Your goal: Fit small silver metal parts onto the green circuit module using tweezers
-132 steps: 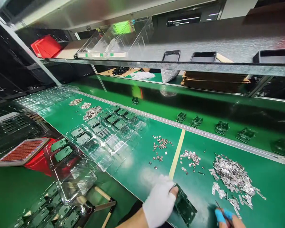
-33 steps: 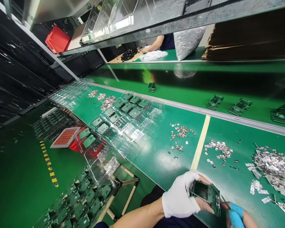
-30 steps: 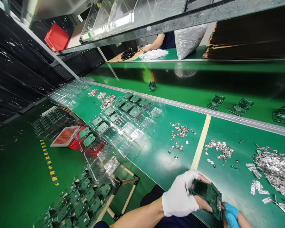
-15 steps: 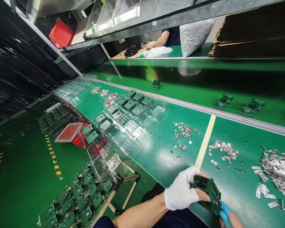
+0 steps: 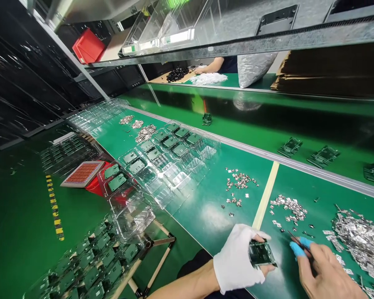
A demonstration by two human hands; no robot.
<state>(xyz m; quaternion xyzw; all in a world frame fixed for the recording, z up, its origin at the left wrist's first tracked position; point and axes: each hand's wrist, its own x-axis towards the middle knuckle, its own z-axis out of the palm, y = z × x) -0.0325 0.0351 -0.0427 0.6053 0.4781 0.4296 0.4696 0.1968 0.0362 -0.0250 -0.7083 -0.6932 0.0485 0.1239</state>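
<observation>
Lower centre of frame: my left hand point(image 5: 244, 259) wears a close-fitting white fabric glove point(image 5: 230, 268), two bare digits showing beyond its cloth. Glove ends at the wrist; my left forearm point(image 5: 190, 284) is bare. Lower right: my right hand point(image 5: 326, 265), ungloved, bright-blue covers point(image 5: 297, 250) on two fingertips. Bottom centre: dark cloth clothing point(image 5: 232, 294).

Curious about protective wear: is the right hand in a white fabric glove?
No, the right hand shows bare skin beyond its blue finger covers.
</observation>
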